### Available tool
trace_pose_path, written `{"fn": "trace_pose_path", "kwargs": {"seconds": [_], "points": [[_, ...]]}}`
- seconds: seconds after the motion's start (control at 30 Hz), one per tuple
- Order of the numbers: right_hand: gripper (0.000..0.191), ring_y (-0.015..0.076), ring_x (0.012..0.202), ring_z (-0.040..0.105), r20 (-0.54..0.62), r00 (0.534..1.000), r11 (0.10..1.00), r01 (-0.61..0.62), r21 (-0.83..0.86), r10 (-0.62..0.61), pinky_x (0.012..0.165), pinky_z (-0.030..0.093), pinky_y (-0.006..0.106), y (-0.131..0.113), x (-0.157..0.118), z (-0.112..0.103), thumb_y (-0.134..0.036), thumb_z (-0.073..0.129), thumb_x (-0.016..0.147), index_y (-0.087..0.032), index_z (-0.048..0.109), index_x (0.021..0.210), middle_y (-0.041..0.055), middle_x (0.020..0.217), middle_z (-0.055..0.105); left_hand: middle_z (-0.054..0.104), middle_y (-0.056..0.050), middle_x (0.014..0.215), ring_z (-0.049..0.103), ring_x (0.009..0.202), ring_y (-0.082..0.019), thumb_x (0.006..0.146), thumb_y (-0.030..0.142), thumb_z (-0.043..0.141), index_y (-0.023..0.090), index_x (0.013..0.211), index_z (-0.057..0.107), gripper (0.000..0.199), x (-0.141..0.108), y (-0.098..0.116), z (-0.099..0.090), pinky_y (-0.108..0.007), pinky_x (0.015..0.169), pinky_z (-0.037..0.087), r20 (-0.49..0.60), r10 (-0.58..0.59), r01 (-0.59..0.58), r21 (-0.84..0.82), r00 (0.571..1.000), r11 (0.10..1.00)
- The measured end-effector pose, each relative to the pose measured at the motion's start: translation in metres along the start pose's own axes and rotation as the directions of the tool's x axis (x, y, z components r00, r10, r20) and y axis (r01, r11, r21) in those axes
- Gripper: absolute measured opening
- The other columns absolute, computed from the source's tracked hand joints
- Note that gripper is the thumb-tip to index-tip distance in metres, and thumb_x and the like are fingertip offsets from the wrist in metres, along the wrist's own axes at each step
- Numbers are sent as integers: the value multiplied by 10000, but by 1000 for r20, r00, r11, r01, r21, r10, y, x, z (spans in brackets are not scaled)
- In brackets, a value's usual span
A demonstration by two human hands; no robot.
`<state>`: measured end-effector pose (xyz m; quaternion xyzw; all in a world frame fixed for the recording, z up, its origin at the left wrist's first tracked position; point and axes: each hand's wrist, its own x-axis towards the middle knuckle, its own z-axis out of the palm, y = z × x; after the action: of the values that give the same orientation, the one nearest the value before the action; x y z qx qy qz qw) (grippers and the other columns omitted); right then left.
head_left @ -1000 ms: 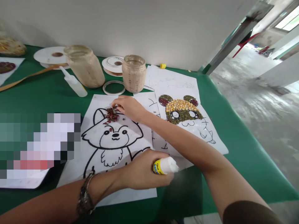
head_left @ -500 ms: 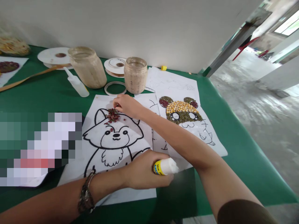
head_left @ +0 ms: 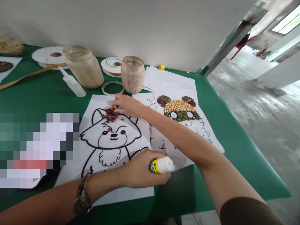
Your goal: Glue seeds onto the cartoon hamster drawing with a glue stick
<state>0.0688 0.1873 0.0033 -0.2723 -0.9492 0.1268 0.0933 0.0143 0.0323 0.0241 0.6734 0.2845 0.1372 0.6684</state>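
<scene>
My left hand (head_left: 140,170) is closed around a glue stick (head_left: 161,165) with a yellow label, its white end pointing right. The hand is over the lower part of a sheet with a printed fox drawing (head_left: 112,142). My right hand (head_left: 124,104) reaches across to the top of the fox's head. Its fingers are curled together at the edge of a small pile of red and green beans (head_left: 110,115). Whatever the fingertips hold is hidden. A few loose beans lie on the fox's forehead.
Right of the fox is a hamster picture (head_left: 181,109) partly covered with corn kernels and beans. Behind stand two cloudy jars (head_left: 133,75), a tape roll (head_left: 112,88), ribbon spools (head_left: 112,66) and a white glue bottle (head_left: 73,85). A yellow cap (head_left: 162,67) sits by the wall.
The view has shifted slightly, so everything appears a little further left. My right hand stays at the bean pile, its fingers slightly moved. My left hand still holds the glue stick.
</scene>
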Motion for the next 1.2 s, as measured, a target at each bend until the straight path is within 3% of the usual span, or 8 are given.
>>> {"fn": "trace_pose_path", "kwargs": {"seconds": [0.3, 0.6, 0.73, 0.93, 1.07, 1.2], "points": [[93, 103, 670, 411, 13, 1000, 999, -23, -32, 24, 516, 260, 228, -12, 0, -7, -136, 422, 802, -139, 510, 774, 50, 901, 493, 391, 66, 532, 381, 513, -70, 685, 177, 507, 178, 572, 381, 169, 0, -1, 1, -182, 498, 320, -6, 5, -5, 9, 1000, 1000], [200, 103, 598, 399, 14, 991, 991, -130, -46, 130, 497, 239, 257, -17, -5, -12, -217, 295, 894, -132, 471, 855, 79, 999, 487, 365, 68, 532, 364, 513, -69, 689, 160, 508, 179, 569, 367, 186, 0, 0, 1, -180, 489, 305, -5, 6, -6, -2, 1000, 1000], [215, 102, 646, 438, 0, 991, 991, -134, -4, 134, 535, 296, 238, -16, -4, -12, -239, 307, 904, -129, 482, 842, 70, 971, 499, 368, 63, 551, 356, 534, -74, 693, 160, 504, 178, 581, 369, 176, -1, 1, 2, -188, 503, 301, -13, -6, 6, -8, 1000, 1000], [95, 88, 723, 491, -73, 994, 982, -62, 178, 77, 667, 379, 196, -11, -5, -13, -109, 426, 813, -138, 516, 818, 39, 889, 559, 354, 68, 543, 341, 526, -70, 684, 149, 504, 176, 580, 381, 163, 0, 2, 4, -188, 500, 300, -8, -32, 31, -53, 999, 998], [99, 92, 660, 508, -130, 980, 903, -81, 422, 148, 630, 391, 215, -9, -16, -19, -135, 470, 804, -127, 566, 782, 29, 752, 605, 325, 79, 520, 310, 495, -55, 671, 144, 509, 173, 552, 364, 190, 2, 4, 3, -181, 477, 284, -12, -67, 65, -147, 998, 987], [149, 63, 565, 505, -205, 944, 790, -85, 607, 259, 576, 401, 205, -15, -47, -28, -241, 515, 799, -129, 589, 735, -9, 632, 583, 306, 106, 446, 267, 395, -33, 678, 197, 503, 184, 563, 360, 184, 4, 3, 0, -167, 394, 251, -57, -167, 146, -262, 984, 954]]}}
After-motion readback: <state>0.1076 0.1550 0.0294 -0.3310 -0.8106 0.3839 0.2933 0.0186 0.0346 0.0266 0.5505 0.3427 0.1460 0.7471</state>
